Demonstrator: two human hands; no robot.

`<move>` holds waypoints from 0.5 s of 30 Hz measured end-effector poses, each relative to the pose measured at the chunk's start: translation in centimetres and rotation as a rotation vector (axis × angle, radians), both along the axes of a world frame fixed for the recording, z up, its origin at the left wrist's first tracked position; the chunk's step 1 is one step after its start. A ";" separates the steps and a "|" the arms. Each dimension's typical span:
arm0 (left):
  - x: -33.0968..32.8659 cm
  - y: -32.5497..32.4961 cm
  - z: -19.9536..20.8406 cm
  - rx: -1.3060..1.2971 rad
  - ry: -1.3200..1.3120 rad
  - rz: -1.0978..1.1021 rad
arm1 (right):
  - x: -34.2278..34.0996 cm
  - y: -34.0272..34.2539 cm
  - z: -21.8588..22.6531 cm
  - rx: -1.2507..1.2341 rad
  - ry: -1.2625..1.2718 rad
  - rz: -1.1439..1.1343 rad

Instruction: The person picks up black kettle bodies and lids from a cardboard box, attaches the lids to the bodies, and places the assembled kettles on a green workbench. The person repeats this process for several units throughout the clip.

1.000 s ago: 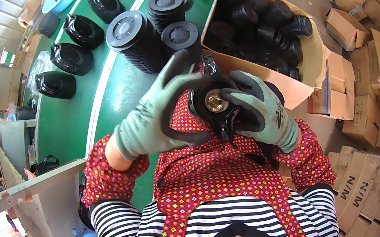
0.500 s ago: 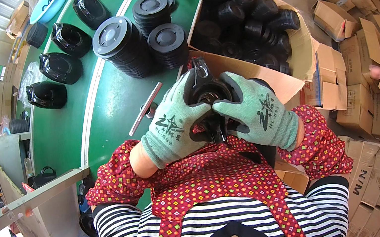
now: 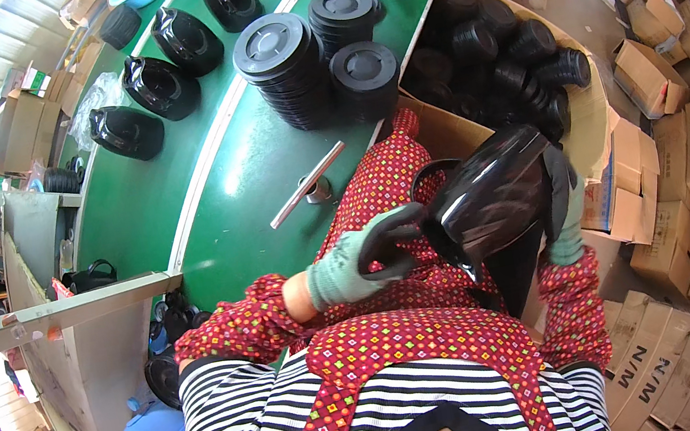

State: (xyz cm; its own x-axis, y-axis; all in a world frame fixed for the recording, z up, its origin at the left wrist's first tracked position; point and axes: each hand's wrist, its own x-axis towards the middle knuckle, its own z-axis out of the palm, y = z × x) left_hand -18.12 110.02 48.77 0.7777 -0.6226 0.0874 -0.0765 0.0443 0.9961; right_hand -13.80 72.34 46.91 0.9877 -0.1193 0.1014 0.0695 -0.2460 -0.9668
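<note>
A glossy black jug body (image 3: 492,195) with a handle lies tilted above my lap, smeared a little by motion. On its right side my right hand (image 3: 567,210), in a green and black work glove, grips it; part of those fingers is hidden behind the jug. My left hand (image 3: 366,259), gloved the same way, is at the jug's left end with thumb and fingers apart and nothing between them. Whether its fingertips touch the jug I cannot tell. Beyond my left hand, a metal T-shaped bar (image 3: 308,185) stands on the green table (image 3: 224,204).
Stacks of black round lids (image 3: 276,49) stand on the table, with several similar black jugs (image 3: 159,87) in a row to their left. At the right is an open carton (image 3: 585,97) of black round parts. Flattened cartons (image 3: 661,359) lie lower right, beside a metal rail (image 3: 61,316) lower left.
Both hands were together on the black piece in front of my chest. Now the jug is turned and shifted right in my right hand, and my left hand has let go. The view has swung.
</note>
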 end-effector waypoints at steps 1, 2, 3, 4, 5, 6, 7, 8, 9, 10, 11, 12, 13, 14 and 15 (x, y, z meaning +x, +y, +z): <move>0.2 1.8 -0.2 0.175 -0.013 0.000 | 1.1 -0.6 2.2 0.063 0.116 -0.070; 0.4 3.4 -1.2 0.288 0.047 0.131 | 1.7 -0.1 3.7 -0.136 0.013 -0.009; 1.1 4.8 -2.0 0.486 -0.167 0.317 | 2.1 1.1 5.0 -0.331 -0.090 0.056; 1.8 6.6 -5.1 0.510 -0.181 0.466 | 2.2 2.6 6.1 -0.441 -0.139 0.106; 3.5 7.3 -3.4 0.851 -0.405 0.501 | 2.0 3.8 5.8 -0.555 -0.143 0.118; 4.0 8.9 -4.9 1.005 -0.488 0.544 | 2.0 5.2 5.5 -0.657 -0.160 0.145; 4.2 10.6 -6.6 1.125 -0.459 0.520 | 1.9 6.3 4.5 -0.666 -0.117 0.185; 4.3 11.4 -6.9 1.159 -0.291 0.453 | 1.6 7.7 4.2 -0.811 -0.108 0.240; 4.4 11.6 -7.1 1.191 -0.121 0.389 | 1.1 8.9 3.5 -0.893 -0.168 0.241; 4.5 11.1 -5.8 1.246 0.051 0.324 | 1.0 9.8 3.4 -0.913 -0.115 0.255; 4.3 11.6 -6.5 1.159 -0.022 0.308 | 0.8 10.3 3.5 -0.930 -0.058 0.271; 4.2 12.6 -7.5 1.071 -0.093 0.286 | 0.4 10.3 3.9 -0.919 -0.062 0.287; 4.0 13.4 -8.5 0.981 -0.160 0.264 | 0.1 10.1 4.6 -0.908 -0.066 0.304; 3.9 12.8 -8.2 0.885 -0.234 0.333 | 0.1 10.0 5.3 -0.897 -0.076 0.324; 3.7 12.0 -7.3 0.723 -0.068 0.370 | -0.3 9.6 6.5 -0.782 -0.075 0.330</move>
